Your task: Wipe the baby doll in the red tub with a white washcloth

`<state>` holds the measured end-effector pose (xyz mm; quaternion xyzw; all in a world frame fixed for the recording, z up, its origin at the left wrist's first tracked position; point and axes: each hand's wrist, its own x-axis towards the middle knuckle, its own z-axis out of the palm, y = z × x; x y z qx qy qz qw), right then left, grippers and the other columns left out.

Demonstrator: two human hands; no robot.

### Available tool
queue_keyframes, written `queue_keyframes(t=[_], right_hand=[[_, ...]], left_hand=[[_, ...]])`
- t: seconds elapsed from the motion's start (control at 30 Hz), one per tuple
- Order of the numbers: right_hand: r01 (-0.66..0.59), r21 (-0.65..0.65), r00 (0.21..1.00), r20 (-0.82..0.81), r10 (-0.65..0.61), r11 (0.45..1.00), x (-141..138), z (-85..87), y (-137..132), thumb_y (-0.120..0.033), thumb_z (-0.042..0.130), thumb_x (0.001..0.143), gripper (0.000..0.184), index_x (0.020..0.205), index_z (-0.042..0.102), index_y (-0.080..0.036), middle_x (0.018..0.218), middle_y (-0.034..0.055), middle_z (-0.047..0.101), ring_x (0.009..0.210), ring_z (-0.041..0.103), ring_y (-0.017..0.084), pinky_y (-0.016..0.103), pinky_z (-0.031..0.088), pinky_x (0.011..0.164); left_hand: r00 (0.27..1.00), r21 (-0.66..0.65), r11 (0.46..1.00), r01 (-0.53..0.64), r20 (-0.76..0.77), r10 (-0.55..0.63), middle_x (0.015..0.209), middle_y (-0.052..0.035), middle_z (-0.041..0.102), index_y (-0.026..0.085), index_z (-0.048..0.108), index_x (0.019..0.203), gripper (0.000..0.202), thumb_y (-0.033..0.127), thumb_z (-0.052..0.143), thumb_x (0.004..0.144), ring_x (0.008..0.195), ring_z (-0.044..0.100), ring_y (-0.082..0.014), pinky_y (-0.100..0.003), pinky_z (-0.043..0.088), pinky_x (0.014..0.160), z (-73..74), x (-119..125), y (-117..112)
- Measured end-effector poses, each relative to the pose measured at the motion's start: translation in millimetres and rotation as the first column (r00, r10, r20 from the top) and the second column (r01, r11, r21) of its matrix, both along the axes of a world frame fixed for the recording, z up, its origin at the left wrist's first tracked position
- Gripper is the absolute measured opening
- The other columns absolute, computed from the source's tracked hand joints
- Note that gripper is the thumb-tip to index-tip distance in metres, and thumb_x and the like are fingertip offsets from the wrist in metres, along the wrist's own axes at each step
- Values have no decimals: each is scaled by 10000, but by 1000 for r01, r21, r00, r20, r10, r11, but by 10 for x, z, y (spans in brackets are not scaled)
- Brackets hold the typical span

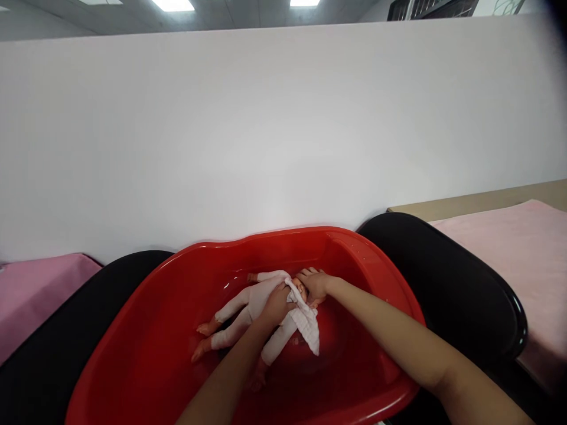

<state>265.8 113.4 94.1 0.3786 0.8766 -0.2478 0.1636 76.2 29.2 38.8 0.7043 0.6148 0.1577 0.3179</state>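
Note:
A baby doll in a white suit lies on its back in a red baby bathtub, its feet to the left and its head to the right. My left hand is over the doll's upper chest, closed on a thin white cloth. The cloth hangs to the right beside the doll's head and arm. My right hand lies around the crown of the doll's head, its fingers over the far side and its thumb on the near side. Part of the doll's face is hidden by my hands and the cloth.
Black rounded surfaces flank the tub, one on the left and one on the right. Pink covers lie beyond them, left and right. A white partition stands directly behind the tub.

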Motion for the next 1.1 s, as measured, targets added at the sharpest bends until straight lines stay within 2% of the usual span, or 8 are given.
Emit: queue_keyframes(t=[0.2, 0.4, 0.8, 1.1], right_hand=[[-7, 8, 1000, 8, 7, 1000, 16, -5, 1, -365, 964, 634, 1108, 1619, 465, -270, 1659, 186, 441, 1555, 385, 452, 690, 380, 1240], [-16, 0, 1000, -1, 16, 1000, 19, -28, 14, -360, 953, 622, 1099, 1608, 473, -288, 1642, 176, 460, 1547, 386, 454, 702, 375, 1234], [-6, 28, 1000, 0, 6, 1000, 27, -52, 0, -364, 946, 612, 1078, 1591, 500, -294, 1634, 168, 470, 1542, 394, 468, 667, 406, 1217], [4, 24, 1000, -2, -4, 1000, 29, -18, -20, -338, 937, 617, 1083, 1602, 490, -290, 1642, 165, 461, 1537, 396, 458, 672, 388, 1228]], left_hand=[[1000, 47, 999, 23, 7, -24, 1428, -118, 717, 214, 790, 1235, 404, 241, 695, 843, 1346, 605, -372, -370, 451, 1173, 69, 16, -16], [1000, 38, 999, 15, 27, -16, 1374, -113, 746, 219, 823, 1177, 356, 232, 628, 879, 1314, 618, -356, -364, 461, 1170, 126, 23, -23], [999, 61, 998, 5, -42, -2, 1432, -116, 702, 221, 769, 1295, 421, 229, 594, 912, 1322, 597, -362, -373, 424, 1170, 7, 53, -9], [997, 53, 998, 13, -77, -9, 1429, -144, 697, 223, 755, 1280, 389, 220, 648, 906, 1337, 576, -365, -386, 404, 1155, 62, 81, -25]])
